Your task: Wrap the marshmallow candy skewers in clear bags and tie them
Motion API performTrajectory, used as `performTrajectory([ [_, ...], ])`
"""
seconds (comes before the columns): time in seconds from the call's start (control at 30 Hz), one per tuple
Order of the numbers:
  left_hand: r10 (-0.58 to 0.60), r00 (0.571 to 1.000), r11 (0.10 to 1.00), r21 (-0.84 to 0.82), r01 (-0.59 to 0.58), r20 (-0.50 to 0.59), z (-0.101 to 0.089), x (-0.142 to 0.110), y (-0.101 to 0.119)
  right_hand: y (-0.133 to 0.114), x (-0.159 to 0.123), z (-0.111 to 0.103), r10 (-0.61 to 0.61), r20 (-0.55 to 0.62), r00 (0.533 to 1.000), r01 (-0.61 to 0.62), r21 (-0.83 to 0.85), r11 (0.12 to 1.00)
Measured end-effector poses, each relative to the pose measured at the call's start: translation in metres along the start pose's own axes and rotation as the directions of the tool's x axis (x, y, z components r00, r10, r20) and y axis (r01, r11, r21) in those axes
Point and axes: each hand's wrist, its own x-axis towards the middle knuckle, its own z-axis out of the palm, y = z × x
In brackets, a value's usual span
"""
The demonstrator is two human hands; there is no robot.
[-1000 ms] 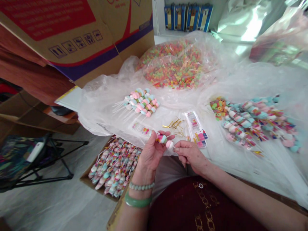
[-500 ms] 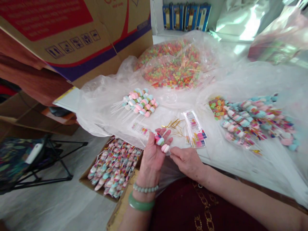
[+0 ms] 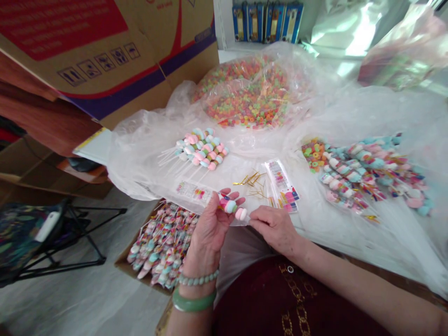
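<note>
My left hand is palm up, its fingers curled around a marshmallow skewer of pink, white and blue pieces. The skewer lies in a clear printed bag, whose flat end sticks out to the left of the hand. At the other end, my right hand is closed in a pinch close to the pink and white marshmallow; I cannot tell whether its fingertips hold the stick or the bag's edge. Gold twist ties and a stack of printed bags lie just beyond the hands.
Unwrapped marshmallow skewers lie at the left, wrapped ones at the right beside loose ring candies. A big bag of ring candies sits behind. Below left stands a carton of wrapped skewers; a large box rises above.
My left hand has moved slightly left, and more of the bag's flat end shows beyond it. The skewer in it lies turned more level. My right hand stays almost in place.
</note>
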Motion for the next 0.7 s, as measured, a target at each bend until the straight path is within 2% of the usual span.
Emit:
performTrajectory([
  [0.07, -0.004, 1.0, 0.999, -0.033, 0.004, 0.015, 0.001, 0.0, -0.002, 0.0, 0.001, 0.001, 0.029, -0.055, 0.998, -0.026, 0.055, 0.998],
  [0.13, -0.005, 0.999, 0.999, -0.054, 0.007, 0.032, 0.002, 0.001, -0.004, 0.0, 0.0, 0.001, 0.031, -0.089, 0.996, -0.03, 0.015, 0.999],
  [0.2, -0.005, 0.999, 0.998, -0.056, 0.008, 0.045, 0.003, 0.001, -0.005, -0.002, 0.001, 0.002, 0.03, -0.064, 0.997, -0.03, 0.011, 0.999],
  [0.27, -0.007, 0.998, 0.999, -0.045, 0.01, 0.059, 0.004, 0.0, -0.004, -0.005, 0.002, 0.001, 0.082, -0.005, 0.997, -0.08, 0.118, 0.99],
  [0.3, -0.01, 0.998, 0.999, -0.037, 0.013, 0.067, 0.004, 0.0, -0.004, -0.006, 0.003, 0.001, 0.138, 0.038, 0.99, -0.143, 0.21, 0.967],
  [0.33, -0.013, 0.997, 1.0, -0.027, 0.015, 0.077, 0.004, -0.001, -0.003, -0.008, 0.005, 0.001, 0.207, 0.108, 0.972, -0.231, 0.322, 0.918],
  [0.37, -0.014, 0.996, 1.0, -0.015, 0.015, 0.087, 0.003, -0.001, -0.003, -0.009, 0.006, 0.002, 0.274, 0.202, 0.94, -0.337, 0.44, 0.833],
  [0.4, -0.014, 0.995, 1.0, 0.0, 0.014, 0.096, 0.003, -0.001, -0.003, -0.009, 0.007, 0.002, 0.324, 0.306, 0.895, -0.444, 0.545, 0.711],
  [0.47, -0.014, 0.995, 0.999, 0.031, 0.011, 0.103, 0.003, -0.002, -0.003, -0.008, 0.008, 0.004, 0.348, 0.482, 0.804, -0.594, 0.681, 0.428],
  [0.53, -0.01, 0.995, 0.998, 0.063, 0.003, 0.104, 0.004, -0.003, -0.005, -0.006, 0.009, 0.006, 0.324, 0.567, 0.758, -0.643, 0.733, 0.223],
  [0.7, -0.026, 0.994, 0.995, 0.096, 0.016, 0.108, 0.007, -0.001, -0.013, -0.002, 0.012, 0.003, 0.212, 0.633, 0.744, -0.646, 0.763, -0.01],
])
